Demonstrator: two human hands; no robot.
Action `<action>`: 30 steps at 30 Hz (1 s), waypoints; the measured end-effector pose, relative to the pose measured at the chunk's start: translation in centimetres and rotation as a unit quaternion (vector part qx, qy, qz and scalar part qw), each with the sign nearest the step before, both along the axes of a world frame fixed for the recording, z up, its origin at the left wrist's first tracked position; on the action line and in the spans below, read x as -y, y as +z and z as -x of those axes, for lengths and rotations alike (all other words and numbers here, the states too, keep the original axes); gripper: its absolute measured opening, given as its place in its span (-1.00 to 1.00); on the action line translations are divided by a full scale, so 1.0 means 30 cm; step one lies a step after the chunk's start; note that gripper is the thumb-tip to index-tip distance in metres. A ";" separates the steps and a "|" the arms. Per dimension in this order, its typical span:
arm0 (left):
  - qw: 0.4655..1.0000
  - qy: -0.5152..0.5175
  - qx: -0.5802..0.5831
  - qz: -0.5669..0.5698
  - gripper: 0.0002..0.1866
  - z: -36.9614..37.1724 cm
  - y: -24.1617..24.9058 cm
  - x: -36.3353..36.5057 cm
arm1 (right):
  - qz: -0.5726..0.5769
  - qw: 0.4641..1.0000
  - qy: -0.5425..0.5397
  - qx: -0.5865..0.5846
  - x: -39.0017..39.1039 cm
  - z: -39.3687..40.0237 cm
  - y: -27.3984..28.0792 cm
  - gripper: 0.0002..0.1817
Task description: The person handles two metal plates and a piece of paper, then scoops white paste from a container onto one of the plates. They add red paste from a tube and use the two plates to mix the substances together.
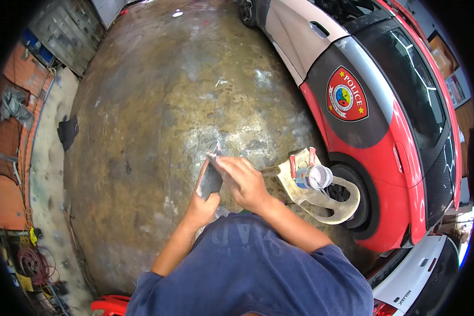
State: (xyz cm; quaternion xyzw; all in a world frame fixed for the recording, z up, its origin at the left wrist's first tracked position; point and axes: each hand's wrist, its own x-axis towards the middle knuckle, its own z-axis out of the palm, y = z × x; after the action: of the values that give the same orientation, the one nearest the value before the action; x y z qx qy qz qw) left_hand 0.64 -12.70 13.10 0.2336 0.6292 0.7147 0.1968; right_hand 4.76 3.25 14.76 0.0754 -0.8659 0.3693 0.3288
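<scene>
My left hand (pixel 203 208) grips the lower end of a flat dark-grey piece (pixel 211 180) with a reddish-brown edge, thumb lying on its face. The piece tilts upward in front of my chest. My right hand (pixel 243 181) is at its upper right side, with fingers pressed together and the fingertips right at its top. A small pale bit shows at those fingertips; I cannot tell what they hold. To the right, an open tub (pixel 317 177) of pale material stands on a worn cream plastic chair (pixel 302 199), with red strips (pixel 312 156) beside it.
A red, black and silver police car (pixel 405 163) stands close on the right, its rear wheel behind the chair. A white vehicle (pixel 413 279) is at lower right. Stained concrete floor (pixel 142 131) stretches ahead. Along the left wall lie coiled hoses (pixel 32 263) and a dark rag (pixel 67 131).
</scene>
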 end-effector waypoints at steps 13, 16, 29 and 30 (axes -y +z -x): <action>0.990 -0.067 -0.044 0.114 -0.21 0.053 -0.072 0.077 | 0.010 0.997 0.072 0.012 0.116 -0.053 0.072 -0.57; 0.999 0.014 -0.016 0.039 -0.23 -0.004 -0.045 0.036 | 0.095 0.993 -0.037 0.058 0.027 0.056 -0.034 -0.45; 0.996 -0.010 0.000 0.089 -0.25 0.053 -0.124 0.140 | 0.020 0.994 0.097 0.042 0.180 0.010 0.051 -0.65; 0.999 0.030 0.022 0.039 -0.27 0.017 -0.076 0.104 | 0.027 0.997 0.058 0.039 0.147 0.064 -0.007 -0.64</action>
State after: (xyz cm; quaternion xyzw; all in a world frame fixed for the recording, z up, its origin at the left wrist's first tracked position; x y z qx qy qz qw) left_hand 0.14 -15.83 10.82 0.1910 0.6586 0.7004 0.1979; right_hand 2.84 -1.18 14.55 0.1017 -0.8619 0.4138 0.2748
